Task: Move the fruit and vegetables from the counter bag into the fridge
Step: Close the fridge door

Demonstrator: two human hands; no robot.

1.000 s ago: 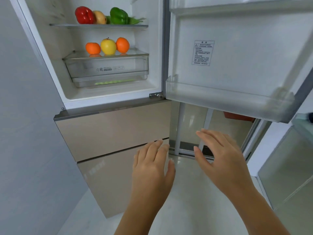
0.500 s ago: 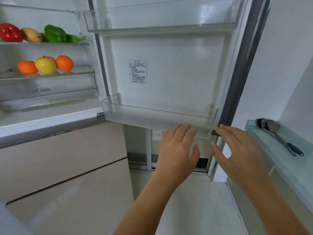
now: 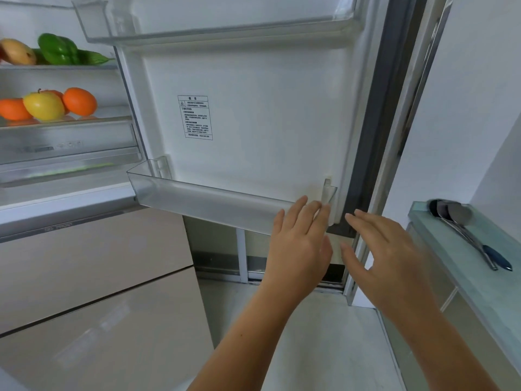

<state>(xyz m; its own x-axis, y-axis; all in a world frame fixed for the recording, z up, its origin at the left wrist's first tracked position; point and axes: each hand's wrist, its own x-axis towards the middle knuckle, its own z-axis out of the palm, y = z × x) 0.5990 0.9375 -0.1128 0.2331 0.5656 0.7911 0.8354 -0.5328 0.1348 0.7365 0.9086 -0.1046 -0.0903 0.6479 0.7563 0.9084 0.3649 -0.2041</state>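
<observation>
Fruit [image 3: 45, 105] and vegetables [image 3: 57, 49] lie on the fridge shelves [image 3: 56, 67], far left of both empty hands; the left hand [image 3: 298, 244], fingers [image 3: 298, 210] straight, is at the door bin [image 3: 211, 198], the right hand [image 3: 386, 249] nearer the door edge [image 3: 375, 136].

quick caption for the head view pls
Left hand and right hand open near the fridge door, apple and oranges shelved inside
</observation>
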